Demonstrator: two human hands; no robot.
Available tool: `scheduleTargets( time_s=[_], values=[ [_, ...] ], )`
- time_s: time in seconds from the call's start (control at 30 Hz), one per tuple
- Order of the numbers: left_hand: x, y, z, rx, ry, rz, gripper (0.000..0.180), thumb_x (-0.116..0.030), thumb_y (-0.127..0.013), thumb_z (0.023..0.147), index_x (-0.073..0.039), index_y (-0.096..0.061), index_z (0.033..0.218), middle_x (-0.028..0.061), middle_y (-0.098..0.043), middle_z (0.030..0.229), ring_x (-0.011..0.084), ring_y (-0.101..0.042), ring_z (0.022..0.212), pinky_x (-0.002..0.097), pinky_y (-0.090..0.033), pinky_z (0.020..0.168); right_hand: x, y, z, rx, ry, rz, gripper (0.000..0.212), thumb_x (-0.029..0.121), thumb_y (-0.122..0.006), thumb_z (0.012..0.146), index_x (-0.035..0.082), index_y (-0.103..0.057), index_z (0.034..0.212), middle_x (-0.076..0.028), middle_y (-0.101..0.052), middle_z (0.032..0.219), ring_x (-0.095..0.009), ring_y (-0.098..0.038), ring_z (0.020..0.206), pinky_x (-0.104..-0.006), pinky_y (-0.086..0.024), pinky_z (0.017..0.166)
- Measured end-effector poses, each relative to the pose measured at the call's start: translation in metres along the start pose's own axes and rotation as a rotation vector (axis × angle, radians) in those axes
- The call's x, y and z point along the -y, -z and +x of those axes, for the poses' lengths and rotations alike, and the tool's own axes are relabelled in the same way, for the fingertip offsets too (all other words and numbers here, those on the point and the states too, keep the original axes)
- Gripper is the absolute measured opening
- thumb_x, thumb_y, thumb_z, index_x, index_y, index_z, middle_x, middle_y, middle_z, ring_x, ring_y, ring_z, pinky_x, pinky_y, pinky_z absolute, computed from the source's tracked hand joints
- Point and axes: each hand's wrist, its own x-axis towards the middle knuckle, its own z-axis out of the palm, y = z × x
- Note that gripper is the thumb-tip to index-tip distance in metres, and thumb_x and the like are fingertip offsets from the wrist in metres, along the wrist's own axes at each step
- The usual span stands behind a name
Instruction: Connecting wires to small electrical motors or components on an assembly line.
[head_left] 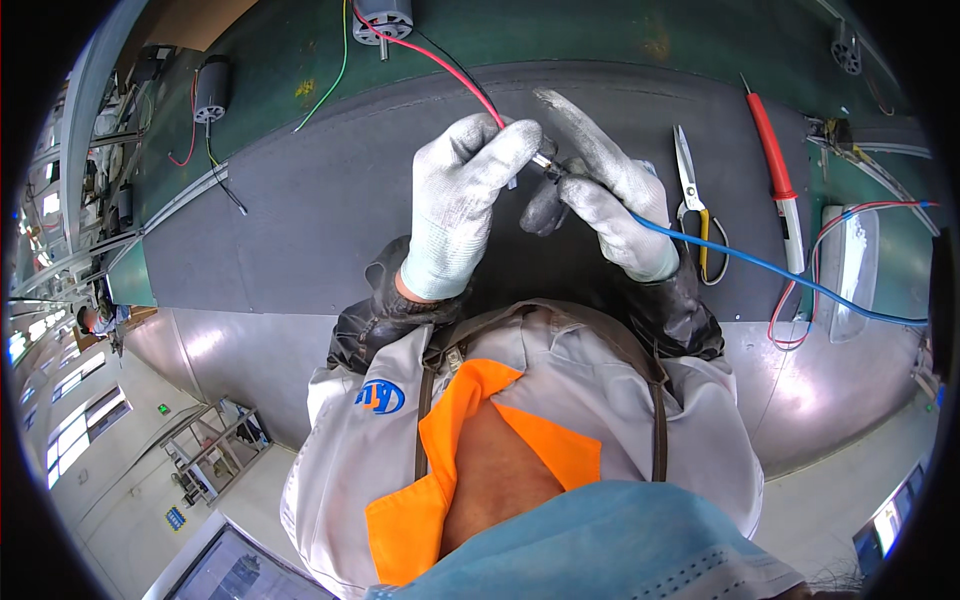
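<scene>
Both of my hands wear pale, dirt-stained gloves and meet over the dark mat. My left hand (462, 185) pinches a red wire (445, 62) near its end. That wire runs up to a grey cylindrical motor (385, 25) with a shaft. A small shiny metal piece (543, 161) shows between the hands at the wire's end. My right hand (622, 200) closes thumb and fingers on a small dark tip beside it, with its index finger stretched out. From under this hand a blue wire (765, 265) runs off to the right. Fingers partly hide the joint.
Scissors (705, 215) with a yellow-and-black handle lie right of my right hand. Beyond them lies a red-and-white pointed tool (770, 150), then a clear tray (850, 265) with looped wires. Another motor (211, 90) stands at far left. The dark mat (300, 220) covers the bench.
</scene>
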Motion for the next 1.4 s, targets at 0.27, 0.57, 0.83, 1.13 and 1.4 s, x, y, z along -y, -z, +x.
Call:
scheduleTargets(
  time_s=[0.27,0.57,0.83,1.13,1.4],
  values=[
    [0.013,-0.001,-0.007,-0.030,-0.010,-0.128,0.019,-0.016,-0.068,0.099,0.003,-0.072,0.098,0.0022,-0.069,0.084,0.0056,-0.055,0.073,0.0221,-0.044,0.068,-0.007,0.007,0.009,0.042,-0.046,0.043,0.061,0.005,-0.046,0.098,-0.002,-0.031,0.157,-0.017,-0.063,0.132,-0.018,-0.069,0.087,-0.0304,-0.056,0.076],
    [0.025,0.001,-0.007,-0.073,-0.093,-0.157,0.027,-0.023,-0.066,0.101,0.002,-0.072,0.098,0.0031,-0.068,0.081,0.0072,-0.054,0.066,0.0233,-0.044,0.063,-0.022,0.001,0.008,0.075,-0.066,0.100,0.063,0.004,-0.048,0.098,-0.003,-0.029,0.157,-0.017,-0.058,0.139,-0.016,-0.066,0.095,-0.0305,-0.055,0.082],
    [0.034,-0.001,-0.012,-0.009,0.089,-0.394,0.027,-0.024,-0.062,0.103,0.001,-0.069,0.096,0.0027,-0.061,0.069,0.0081,-0.046,0.047,0.0258,-0.036,0.046,-0.038,-0.011,0.008,-0.057,0.039,0.040,0.070,0.011,-0.058,0.096,-0.007,-0.028,0.156,-0.019,-0.056,0.143,-0.020,-0.060,0.120,-0.0312,-0.046,0.104],
    [0.036,-0.006,0.003,-0.148,0.089,-0.631,0.038,-0.025,-0.045,0.108,0.007,-0.066,0.113,0.0177,-0.072,0.107,0.0197,-0.068,0.094,0.0321,-0.054,0.084,0.019,0.044,-0.014,0.095,-0.334,-0.351,0.069,0.002,-0.064,0.090,0.002,-0.038,0.155,-0.019,-0.060,0.136,-0.020,-0.063,0.113,-0.0332,-0.048,0.101],
    [0.055,0.023,0.002,0.051,-0.136,-0.481,0.038,-0.020,-0.048,0.105,0.010,-0.066,0.118,0.0213,-0.067,0.124,0.0279,-0.062,0.119,0.0389,-0.044,0.105,0.018,0.237,-0.182,-0.637,-0.505,-1.911,0.056,0.009,-0.072,0.087,0.008,-0.054,0.140,-0.018,-0.068,0.097,-0.035,-0.068,0.085,-0.0423,-0.054,0.071]
  ],
)
